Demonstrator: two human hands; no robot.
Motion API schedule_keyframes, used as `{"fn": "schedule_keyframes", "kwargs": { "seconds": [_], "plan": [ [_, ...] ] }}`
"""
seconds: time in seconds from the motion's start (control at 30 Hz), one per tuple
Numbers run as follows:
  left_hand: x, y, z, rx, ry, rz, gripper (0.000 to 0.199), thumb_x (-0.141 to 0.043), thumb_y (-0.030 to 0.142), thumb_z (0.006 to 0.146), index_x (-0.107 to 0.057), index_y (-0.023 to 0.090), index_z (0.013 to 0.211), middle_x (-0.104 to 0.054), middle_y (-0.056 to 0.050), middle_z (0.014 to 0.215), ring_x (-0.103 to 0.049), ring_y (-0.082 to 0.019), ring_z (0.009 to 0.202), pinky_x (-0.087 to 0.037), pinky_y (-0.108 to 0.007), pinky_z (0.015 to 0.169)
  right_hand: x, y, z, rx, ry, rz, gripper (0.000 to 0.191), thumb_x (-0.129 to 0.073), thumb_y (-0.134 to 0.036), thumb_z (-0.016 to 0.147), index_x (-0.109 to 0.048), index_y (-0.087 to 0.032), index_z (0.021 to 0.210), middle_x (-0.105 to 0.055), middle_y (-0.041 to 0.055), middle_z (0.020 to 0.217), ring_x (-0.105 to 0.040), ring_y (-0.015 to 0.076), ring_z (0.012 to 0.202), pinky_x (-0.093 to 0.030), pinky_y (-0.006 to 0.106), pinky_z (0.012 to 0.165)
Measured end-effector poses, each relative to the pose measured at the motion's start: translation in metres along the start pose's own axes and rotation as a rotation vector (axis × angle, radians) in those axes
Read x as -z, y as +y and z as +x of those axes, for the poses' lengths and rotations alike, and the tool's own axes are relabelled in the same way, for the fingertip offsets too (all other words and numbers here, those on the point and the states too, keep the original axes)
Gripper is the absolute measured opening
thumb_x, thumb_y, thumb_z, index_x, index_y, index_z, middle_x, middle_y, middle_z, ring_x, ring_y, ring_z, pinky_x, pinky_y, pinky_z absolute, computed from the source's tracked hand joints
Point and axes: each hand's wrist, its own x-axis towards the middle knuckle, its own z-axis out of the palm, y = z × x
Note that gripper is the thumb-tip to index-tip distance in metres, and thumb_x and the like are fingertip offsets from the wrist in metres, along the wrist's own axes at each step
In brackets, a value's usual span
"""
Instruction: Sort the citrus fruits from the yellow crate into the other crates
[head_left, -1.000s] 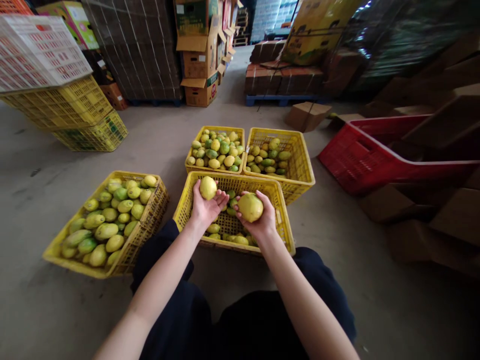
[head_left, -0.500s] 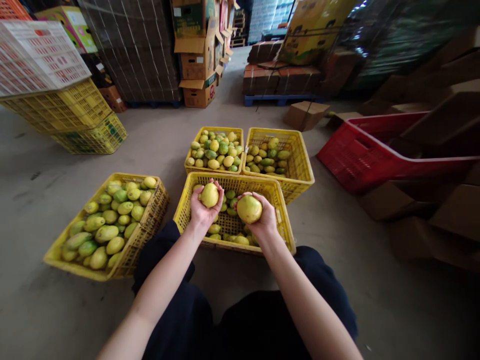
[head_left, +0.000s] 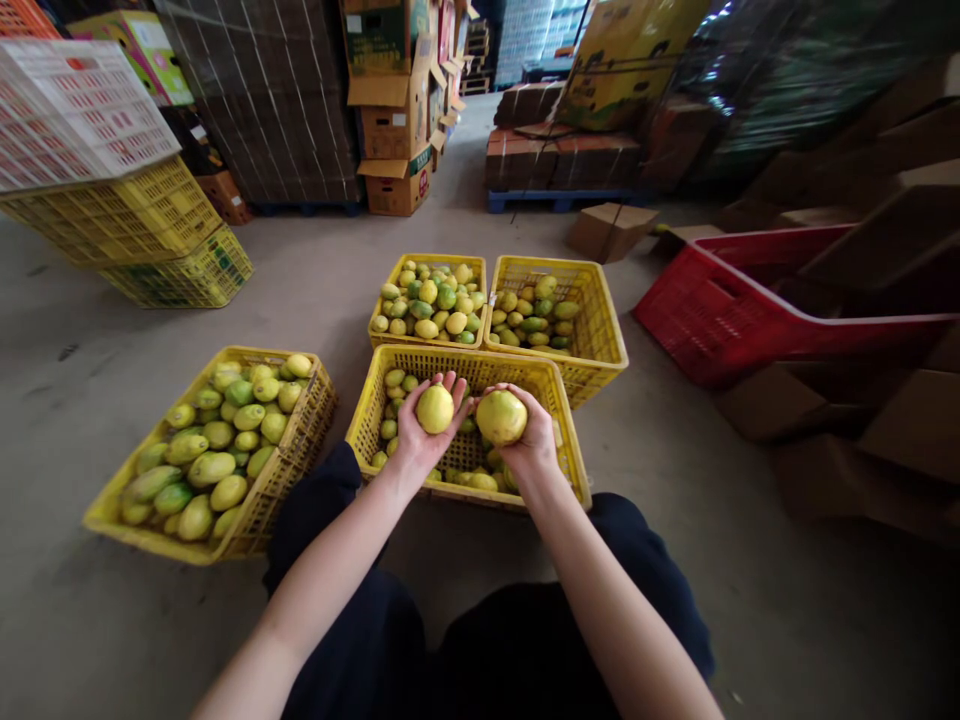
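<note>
A yellow fruit (head_left: 435,409) sits in the left hand (head_left: 422,432), its grip cupped loosely under it, palm up. Just right of it, nearly touching, a larger fruit (head_left: 501,417) is clasped in the right hand (head_left: 529,440). Both hang over the near crate (head_left: 360,420), which is partly filled; the wrists hide part of its contents. Fuller crates stand left (head_left: 112,500) and beyond (head_left: 429,262).
</note>
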Motion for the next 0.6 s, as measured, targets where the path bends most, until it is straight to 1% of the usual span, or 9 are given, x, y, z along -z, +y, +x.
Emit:
{"fn": "schedule_keyframes", "kwargs": {
  "seconds": [0.07,0.17,0.23,0.33,0.4,0.47,0.5,0.53,0.6],
  "plan": [
    [0.002,-0.006,-0.003,0.031,-0.066,0.055,0.023,-0.048,0.021,0.086,-0.067,0.016,0.097,-0.071,-0.006,0.107,-0.061,-0.023,0.112,-0.047,-0.043,0.098,0.001,0.002,0.001,0.086,0.038,-0.089,0.008,-0.065,-0.026,0.064,-0.067,-0.018,0.064,-0.069,0.0,0.066,-0.063,0.0154,0.059,-0.054,0.028,0.06],
    [0.004,-0.015,-0.007,0.055,-0.173,0.141,0.037,-0.045,0.024,0.084,-0.064,0.018,0.116,-0.064,-0.007,0.125,-0.054,-0.024,0.122,-0.044,-0.041,0.101,0.001,0.009,-0.003,0.385,0.047,-0.317,0.01,-0.066,-0.028,0.069,-0.07,-0.019,0.066,-0.069,-0.0003,0.07,-0.061,0.014,0.066,-0.049,0.023,0.062],
    [0.005,-0.021,-0.008,0.064,-0.204,0.162,0.043,-0.046,0.024,0.081,-0.063,0.019,0.12,-0.063,-0.006,0.126,-0.054,-0.024,0.123,-0.044,-0.038,0.1,0.0,0.016,-0.008,0.567,0.018,-0.486,0.014,-0.064,-0.029,0.077,-0.072,-0.021,0.07,-0.069,0.0,0.074,-0.059,0.0138,0.071,-0.047,0.022,0.067],
    [0.006,-0.027,-0.007,0.073,-0.184,0.149,0.045,-0.049,0.026,0.077,-0.064,0.019,0.119,-0.067,-0.006,0.118,-0.057,-0.025,0.117,-0.045,-0.035,0.098,-0.002,0.024,-0.015,0.721,-0.025,-0.64,0.017,-0.059,-0.033,0.085,-0.073,-0.025,0.078,-0.069,0.0009,0.082,-0.058,0.016,0.08,-0.046,0.026,0.08],
    [0.006,-0.027,-0.004,0.073,-0.162,0.12,0.044,-0.049,0.028,0.076,-0.065,0.017,0.116,-0.07,-0.006,0.111,-0.06,-0.025,0.113,-0.046,-0.034,0.096,-0.001,0.024,-0.017,0.787,-0.111,-0.736,0.021,-0.055,-0.035,0.088,-0.074,-0.027,0.083,-0.069,0.0028,0.093,-0.059,0.0194,0.092,-0.042,0.033,0.093],
    [0.007,-0.023,-0.001,0.064,-0.158,0.084,0.043,-0.049,0.031,0.077,-0.064,0.015,0.114,-0.07,-0.007,0.106,-0.061,-0.025,0.11,-0.047,-0.033,0.094,0.0,0.021,-0.019,0.857,-0.249,-0.917,0.024,-0.054,-0.04,0.088,-0.075,-0.028,0.09,-0.067,0.0052,0.107,-0.055,0.0243,0.107,-0.037,0.041,0.102],
    [0.007,-0.02,-0.001,0.06,-0.166,0.071,0.044,-0.048,0.033,0.078,-0.064,0.014,0.113,-0.07,-0.008,0.105,-0.061,-0.024,0.109,-0.047,-0.033,0.094,0.001,0.019,-0.02,0.899,-0.324,-1.028,0.025,-0.057,-0.044,0.085,-0.074,-0.028,0.095,-0.064,0.0066,0.115,-0.052,0.0273,0.113,-0.035,0.046,0.104],
    [0.007,-0.017,0.0,0.057,-0.181,0.065,0.044,-0.047,0.034,0.078,-0.064,0.013,0.113,-0.07,-0.009,0.105,-0.061,-0.024,0.11,-0.047,-0.032,0.095,0.002,0.019,-0.02,0.944,-0.392,-1.132,0.031,-0.063,-0.048,0.08,-0.073,-0.028,0.102,-0.06,0.0082,0.122,-0.048,0.0303,0.117,-0.034,0.049,0.105],
    [0.006,-0.012,-0.002,0.053,-0.22,0.068,0.046,-0.046,0.036,0.08,-0.062,0.01,0.115,-0.069,-0.01,0.106,-0.06,-0.024,0.111,-0.046,-0.031,0.096,0.004,0.02,-0.022,1.033,-0.475,-1.282,0.054,-0.074,-0.052,0.068,-0.068,-0.026,0.114,-0.053,0.0117,0.13,-0.042,0.0349,0.123,-0.033,0.055,0.106]
  ]
}}
